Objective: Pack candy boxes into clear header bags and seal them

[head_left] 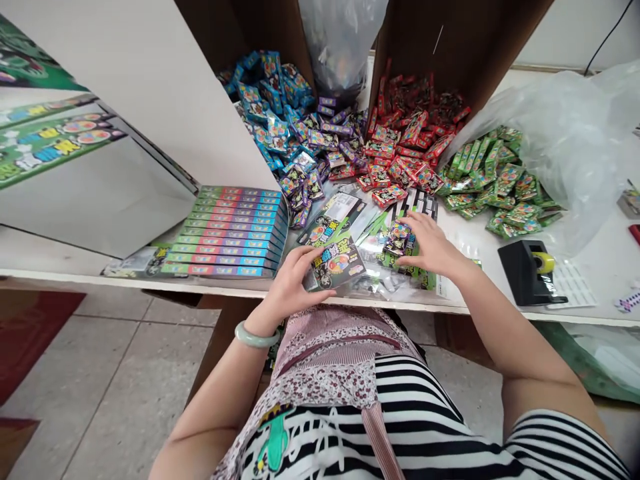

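Note:
My left hand [295, 283] is closed on the left side of a clear plastic packet with a black printed card [339, 263], over the table's front edge. My right hand [433, 247] curves around a small purple box [399, 238], which sits between thumb and fingers. Something green-printed shows just under that box; I cannot tell whether it is gripped too. Beneath and behind both hands lie flat clear packets with black and green cards [345, 207], overlapping on the white table [470, 240].
Behind lie heaps of small blue boxes [273, 93], purple boxes [325, 137], red boxes [405, 150] and green boxes [510, 180]. Stacked multicoloured boxes [230, 230] stand at left beside a large white carton [165, 87]. At right are a black tape dispenser [523, 273] and a plastic bag [565, 147].

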`<state>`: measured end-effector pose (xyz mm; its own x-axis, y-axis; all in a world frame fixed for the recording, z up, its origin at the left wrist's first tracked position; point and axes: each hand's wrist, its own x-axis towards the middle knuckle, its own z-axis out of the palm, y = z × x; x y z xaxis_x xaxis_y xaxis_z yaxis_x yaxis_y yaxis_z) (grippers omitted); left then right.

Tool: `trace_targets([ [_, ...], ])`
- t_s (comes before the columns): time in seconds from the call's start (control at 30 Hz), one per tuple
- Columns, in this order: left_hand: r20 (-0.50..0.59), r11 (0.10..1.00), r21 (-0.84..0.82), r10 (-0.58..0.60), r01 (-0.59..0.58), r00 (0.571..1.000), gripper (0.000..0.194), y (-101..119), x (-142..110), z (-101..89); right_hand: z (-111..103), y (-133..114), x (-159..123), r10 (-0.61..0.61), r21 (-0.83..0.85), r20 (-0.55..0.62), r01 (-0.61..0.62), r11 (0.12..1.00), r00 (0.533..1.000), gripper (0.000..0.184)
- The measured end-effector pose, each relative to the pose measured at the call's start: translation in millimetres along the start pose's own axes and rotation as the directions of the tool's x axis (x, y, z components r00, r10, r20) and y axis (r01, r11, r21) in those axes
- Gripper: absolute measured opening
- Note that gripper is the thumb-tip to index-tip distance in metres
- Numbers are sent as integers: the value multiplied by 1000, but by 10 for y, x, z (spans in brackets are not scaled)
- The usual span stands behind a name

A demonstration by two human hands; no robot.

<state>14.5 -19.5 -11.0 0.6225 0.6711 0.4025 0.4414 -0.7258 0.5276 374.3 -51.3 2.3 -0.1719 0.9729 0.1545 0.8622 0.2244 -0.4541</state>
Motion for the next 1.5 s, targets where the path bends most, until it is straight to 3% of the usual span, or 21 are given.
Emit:
trace_targets([
  [0.1, 27, 1000, 17, 11, -12, 1000, 85, 18, 37, 11, 21, 25, 73, 16, 1, 70, -17, 1000, 997, 79],
  [0.27, 42, 999, 42, 26, -28, 999, 87, -1, 53, 41, -144, -351, -53, -141, -44, -155, 136, 990, 978, 72],
  [0.4, 65, 992, 51, 113, -116, 991, 89, -14, 81, 47, -303, -653, -113, -294, -135, 2, 292, 947, 956, 67],
  [0.6, 94, 989, 37, 142, -146, 985, 88, 3, 59, 36, -321, -672, -75, -405, -50, 218, 424, 904, 888, 67],
  [0.73, 117, 988, -9, 151, -151, 982, 89, 42, 31, 93, -270, -653, -15, -399, 76, 289, 395, 916, 870, 75],
  [0.87, 43, 995, -10, 102, -101, 994, 90, 62, 31, 139, -159, -672, 20, -320, 207, 170, 283, 936, 932, 88],
  [0.97, -28, 998, 8, 60, -60, 998, 90, 44, 42, 118, -87, -719, 17, -313, 230, 94, 285, 930, 945, 63],
  [1.07, -26, 999, -21, 37, -37, 999, 91, 2, 43, 78, -53, -756, 102, -384, 284, 182, 326, 902, 905, 47],
  [1.1, -34, 999, -42, 16, -17, 999, 91, -14, 37, 67, -42, -752, 186, -388, 319, 190, 317, 893, 902, 44],
  [1.17, -75, 994, -107, -32, 24, 997, 92, -44, 13, 48, -1, -718, 480, -310, 396, 104, 246, 885, 945, 37],
  [1.23, -119, 982, -185, -64, 41, 991, 92, -60, -23, 30, 90, -676, 948, -138, 436, -71, 155, 887, 988, 31],
  [1.3, -133, 971, -235, -80, 47, 988, 91, -55, -60, 10, 234, -669, 1536, -67, 350, -190, 131, 927, 980, 25],
  [1.4, -105, 961, -268, -103, 72, 989, 91, -28, -97, -24, 490, -770, 2420, -259, -17, -22, 259, 966, 966, 26],
  [1.5, -84, 950, -297, -124, 94, 989, 92, -23, -109, -52, 695, -930, 3033, -383, -322, 228, 440, 838, 895, 40],
])
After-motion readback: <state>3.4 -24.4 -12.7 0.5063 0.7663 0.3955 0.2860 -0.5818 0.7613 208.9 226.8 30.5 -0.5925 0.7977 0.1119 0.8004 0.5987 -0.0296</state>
